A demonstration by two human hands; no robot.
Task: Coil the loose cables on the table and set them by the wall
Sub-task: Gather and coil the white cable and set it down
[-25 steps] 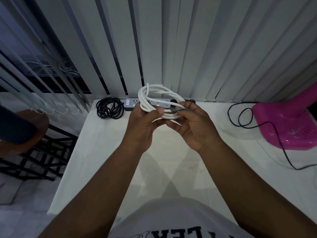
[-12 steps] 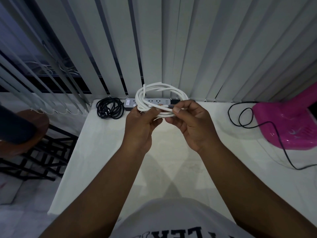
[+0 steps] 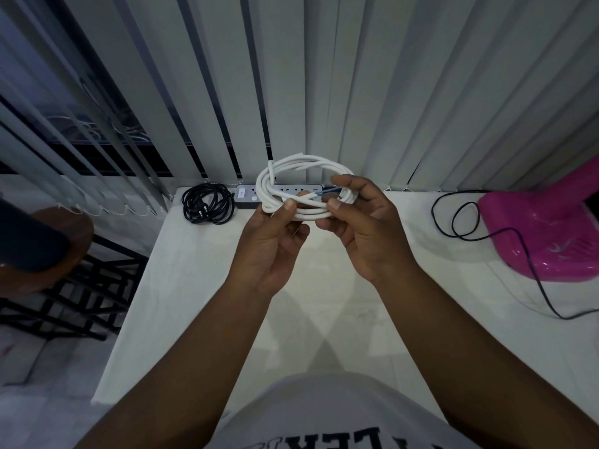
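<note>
Plenty of bare white table in front, its left edge dropping away to the floor. Both hands hold the white cable coil up above the far end: left hand pinching the near strands, right hand closed on the right side and the bare wire end. Behind it, a power strip and a coiled black cable sit against the vertical blinds. To the right, a glossy pink fan base trails a loose black cord.
</note>
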